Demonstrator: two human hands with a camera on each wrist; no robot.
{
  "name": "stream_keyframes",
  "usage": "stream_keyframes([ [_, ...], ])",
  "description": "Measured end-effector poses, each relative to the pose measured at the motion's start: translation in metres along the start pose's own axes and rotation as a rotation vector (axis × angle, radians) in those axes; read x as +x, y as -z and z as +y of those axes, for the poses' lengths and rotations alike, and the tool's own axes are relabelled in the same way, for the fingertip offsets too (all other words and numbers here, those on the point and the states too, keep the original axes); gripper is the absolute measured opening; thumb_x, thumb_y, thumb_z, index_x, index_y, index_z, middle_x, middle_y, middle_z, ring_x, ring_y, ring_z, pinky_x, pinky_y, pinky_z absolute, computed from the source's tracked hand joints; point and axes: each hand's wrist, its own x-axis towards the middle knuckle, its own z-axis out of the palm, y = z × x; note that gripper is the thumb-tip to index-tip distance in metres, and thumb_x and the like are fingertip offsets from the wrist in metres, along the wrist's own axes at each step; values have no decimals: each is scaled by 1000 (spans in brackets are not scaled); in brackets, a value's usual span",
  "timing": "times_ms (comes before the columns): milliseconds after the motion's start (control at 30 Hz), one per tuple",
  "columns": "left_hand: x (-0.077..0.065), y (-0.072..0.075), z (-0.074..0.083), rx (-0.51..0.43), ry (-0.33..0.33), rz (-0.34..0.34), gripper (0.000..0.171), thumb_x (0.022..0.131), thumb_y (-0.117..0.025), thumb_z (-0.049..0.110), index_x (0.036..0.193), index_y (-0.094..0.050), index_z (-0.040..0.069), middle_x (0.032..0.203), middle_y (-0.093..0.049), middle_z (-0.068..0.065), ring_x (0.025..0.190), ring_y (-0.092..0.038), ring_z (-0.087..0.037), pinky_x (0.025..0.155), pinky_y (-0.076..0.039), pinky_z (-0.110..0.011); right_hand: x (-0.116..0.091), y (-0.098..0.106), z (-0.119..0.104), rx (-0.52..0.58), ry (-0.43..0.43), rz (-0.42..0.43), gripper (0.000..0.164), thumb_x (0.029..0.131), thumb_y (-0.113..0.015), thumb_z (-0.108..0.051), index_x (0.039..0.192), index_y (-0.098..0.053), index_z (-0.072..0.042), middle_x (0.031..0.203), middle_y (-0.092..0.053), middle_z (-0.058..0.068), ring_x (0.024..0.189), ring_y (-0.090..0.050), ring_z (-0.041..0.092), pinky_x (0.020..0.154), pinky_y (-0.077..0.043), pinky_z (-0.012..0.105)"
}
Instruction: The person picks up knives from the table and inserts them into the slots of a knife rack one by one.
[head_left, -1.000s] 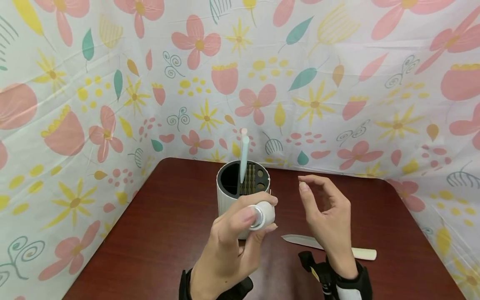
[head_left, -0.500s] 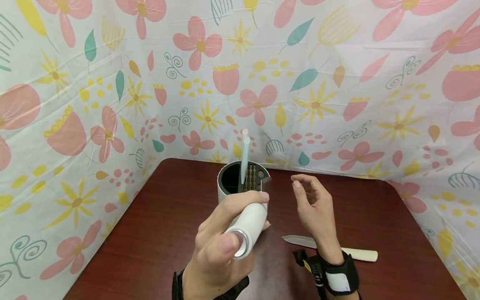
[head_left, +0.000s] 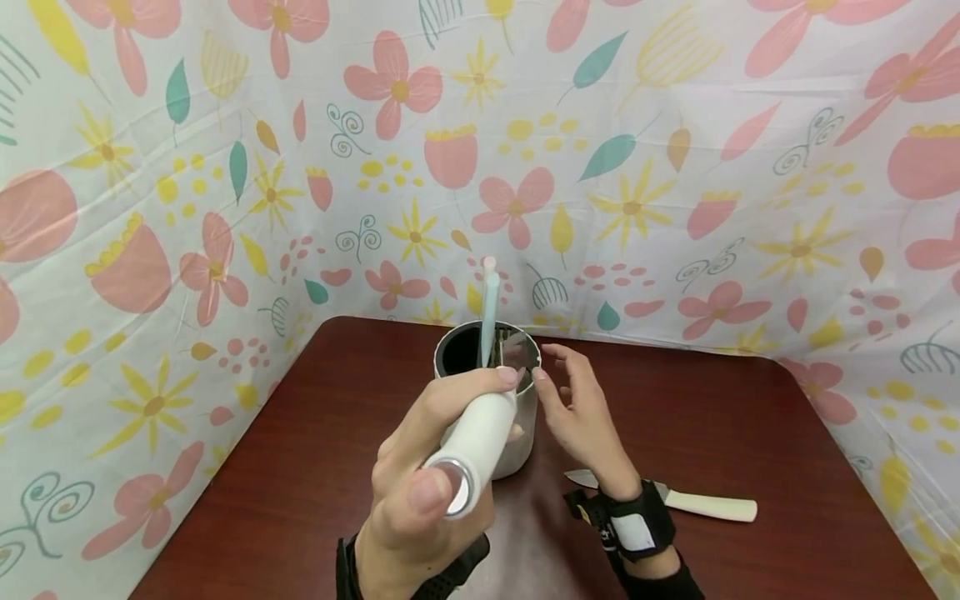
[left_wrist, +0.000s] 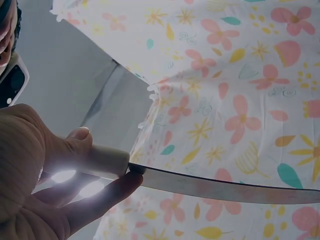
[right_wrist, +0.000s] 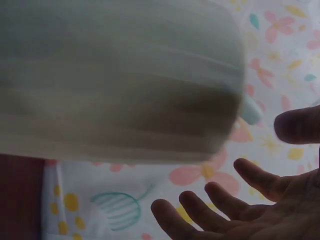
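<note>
My left hand (head_left: 405, 508) grips the white handle of a knife (head_left: 486, 429), thumb against the metal-capped butt. In the left wrist view its long blade (left_wrist: 225, 189) extends right from the fingers. In the head view the blade is foreshortened and overlaps the top of a white round knife holder (head_left: 519, 433). My right hand (head_left: 587, 421) is beside the holder's right rim with nothing in its grasp, fingers loosely bent. The right wrist view shows its spread fingers (right_wrist: 250, 207) next to the holder's wall (right_wrist: 125, 95). A pale blue handle (head_left: 489, 312) stands up from the holder's slots.
A second knife with a cream handle (head_left: 712, 506) lies on the dark red-brown table (head_left: 262, 467), its blade partly hidden by my right wrist. A pink handle end (head_left: 490, 262) shows behind the pale blue one. Flower-printed cloth (head_left: 637, 208) hangs around the table.
My left hand has tipped the knife so the handle slants and the blade reaches over the holder, and has shifted slightly left. My right hand has moved left to the holder's rim.
</note>
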Motion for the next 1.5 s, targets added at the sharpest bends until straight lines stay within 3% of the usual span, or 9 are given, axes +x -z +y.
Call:
stream_keyframes([
  [333,8,-1,-3,62,37,-7,66,85,-64,-14,137,-32,10,99,-65,-35,90,-69,-37,72,-58,-26,7,-33,18,61,12,-99,67,107,-50,-37,162,-17,-19,165,-19,14,153,-24,33,117,-32,62],
  [533,8,-3,-7,97,82,-1,70,87,-64,-15,143,-31,11,100,-65,-34,91,-69,-37,72,-59,-30,2,-46,25,96,-52,-97,69,107,-47,-44,163,-10,-28,168,-14,10,157,-19,33,119,-29,65],
  [833,10,-3,-12,135,165,-36,69,91,-59,-15,147,-31,15,105,-66,-30,94,-69,-35,77,-60,-35,-2,-57,27,140,-118,-62,66,105,-49,-47,159,-13,-35,168,-15,6,157,-21,30,121,-27,63],
  [1100,11,-3,-17,130,265,-103,71,91,-55,-18,148,-30,17,113,-66,-26,95,-69,-30,76,-59,-29,0,-57,25,147,-81,-43,63,108,-46,-41,159,-13,-30,167,-17,9,156,-22,32,120,-27,63],
  [1333,3,-4,-25,122,301,-141,78,94,-57,-15,153,-24,23,116,-66,-26,88,-71,-27,77,-61,-27,0,-56,27,159,-95,-33,62,107,-47,-43,159,-15,-31,167,-18,6,156,-22,31,121,-27,62],
  [1500,-4,-6,-28,127,335,-166,80,96,-59,-11,156,-21,27,119,-66,-26,94,-72,-28,79,-59,-27,-2,-56,28,167,-109,-46,61,107,-46,-45,158,-15,-34,168,-15,4,157,-20,31,121,-26,63],
])
